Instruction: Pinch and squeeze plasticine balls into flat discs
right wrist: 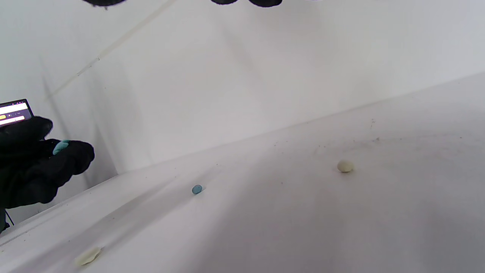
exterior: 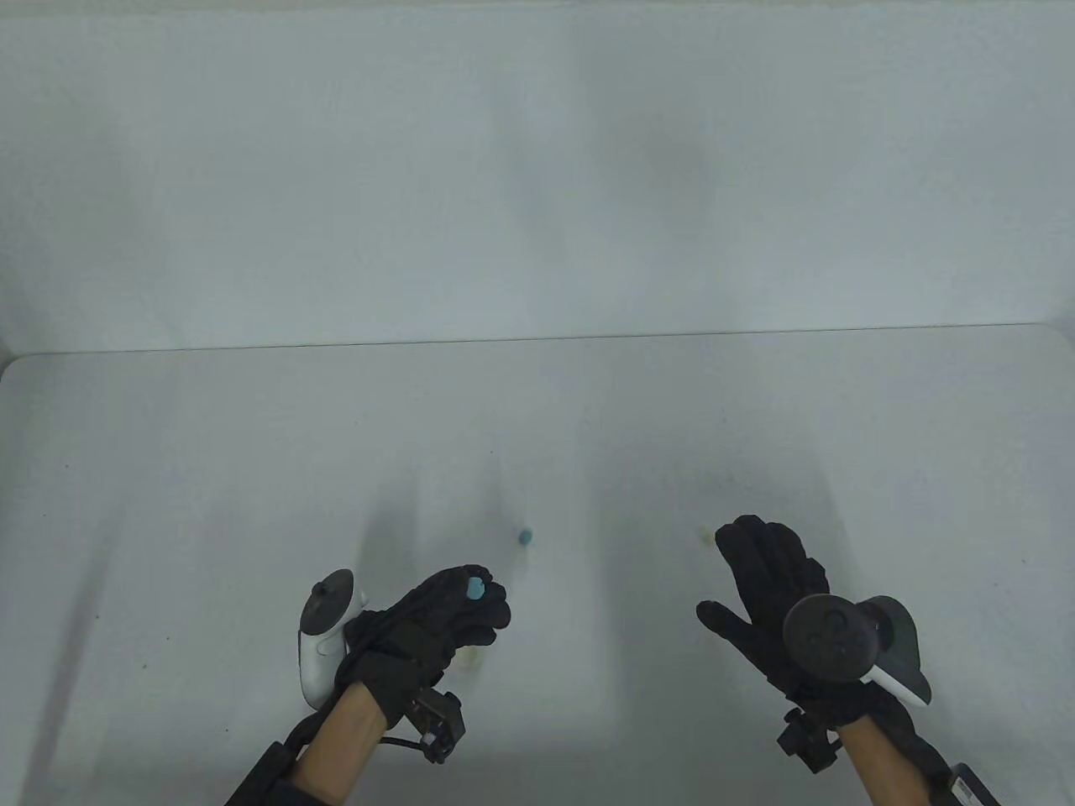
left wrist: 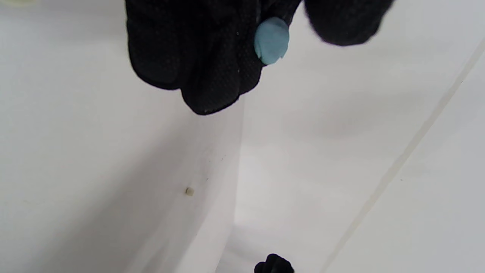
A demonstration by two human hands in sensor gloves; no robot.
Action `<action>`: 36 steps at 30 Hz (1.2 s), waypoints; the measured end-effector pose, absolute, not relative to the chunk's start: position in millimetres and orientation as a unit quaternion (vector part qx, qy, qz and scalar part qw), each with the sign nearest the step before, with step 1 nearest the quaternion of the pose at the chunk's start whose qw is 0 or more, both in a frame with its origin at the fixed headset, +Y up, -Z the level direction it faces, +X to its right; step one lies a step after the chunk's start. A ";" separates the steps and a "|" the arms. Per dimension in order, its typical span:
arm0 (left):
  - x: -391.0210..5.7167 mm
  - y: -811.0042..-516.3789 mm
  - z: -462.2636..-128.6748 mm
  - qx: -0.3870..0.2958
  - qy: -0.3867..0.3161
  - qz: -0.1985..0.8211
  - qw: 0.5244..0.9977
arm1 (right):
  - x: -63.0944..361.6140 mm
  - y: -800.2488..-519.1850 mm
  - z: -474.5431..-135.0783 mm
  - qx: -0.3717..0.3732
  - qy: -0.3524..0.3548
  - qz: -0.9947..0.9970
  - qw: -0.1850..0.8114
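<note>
My left hand (exterior: 472, 589) pinches a flattened blue plasticine piece (exterior: 474, 586) between thumb and fingers, just above the table. The left wrist view shows it as a blue disc (left wrist: 271, 40) against the gloved fingers (left wrist: 212, 68). A small blue ball (exterior: 526, 536) lies on the table just beyond that hand, also in the right wrist view (right wrist: 197, 189). A cream ball (right wrist: 345, 166) lies by my right hand's fingertips (exterior: 704, 533). My right hand (exterior: 726, 579) is spread open, palm down, holding nothing.
A flat cream piece (right wrist: 88, 256) lies on the white table (exterior: 252, 470) near my left hand. A white back wall (exterior: 537, 168) rises behind the table. A small lit screen (right wrist: 14, 112) shows at the far left of the right wrist view.
</note>
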State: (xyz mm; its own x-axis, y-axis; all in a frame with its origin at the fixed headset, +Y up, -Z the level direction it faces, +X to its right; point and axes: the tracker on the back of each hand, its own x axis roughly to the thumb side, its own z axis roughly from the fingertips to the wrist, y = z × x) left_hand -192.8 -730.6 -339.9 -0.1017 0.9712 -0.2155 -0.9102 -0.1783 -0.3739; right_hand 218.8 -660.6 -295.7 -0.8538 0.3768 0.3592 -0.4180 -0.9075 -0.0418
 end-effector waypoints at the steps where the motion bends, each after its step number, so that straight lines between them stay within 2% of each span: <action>1: -192.5 -729.6 -339.8 -0.208 -0.074 0.735 0.641 | 218.7 -660.8 -295.4 0.174 -0.059 0.961 0.205; 5: -193.4 -727.2 -339.2 -0.188 -0.064 0.705 0.681 | 218.3 -661.1 -295.7 0.175 -0.057 0.961 0.205; 16: -194.2 -723.3 -339.8 -0.177 -0.069 0.677 0.711 | 218.0 -660.7 -295.0 0.175 -0.061 0.961 0.204; 24: -191.1 -735.7 -339.4 -0.238 -0.066 0.730 0.637 | 218.0 -660.8 -295.1 0.175 -0.059 0.961 0.204; 31: -188.1 -728.6 -340.0 -0.234 -0.069 0.674 0.697 | 217.1 -661.0 -295.2 0.176 -0.059 0.962 0.201; 36: -190.6 -727.7 -339.6 -0.229 -0.067 0.669 0.704 | 214.1 -661.7 -295.6 0.175 -0.059 0.962 0.201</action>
State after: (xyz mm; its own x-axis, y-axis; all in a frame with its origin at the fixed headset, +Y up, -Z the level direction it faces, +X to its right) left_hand -190.6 -727.7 -339.6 0.0969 0.9727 -0.2110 -0.9110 0.0013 -0.4124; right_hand 214.1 -661.7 -295.6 -0.8574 0.3663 0.3615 -0.4080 -0.9119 -0.0437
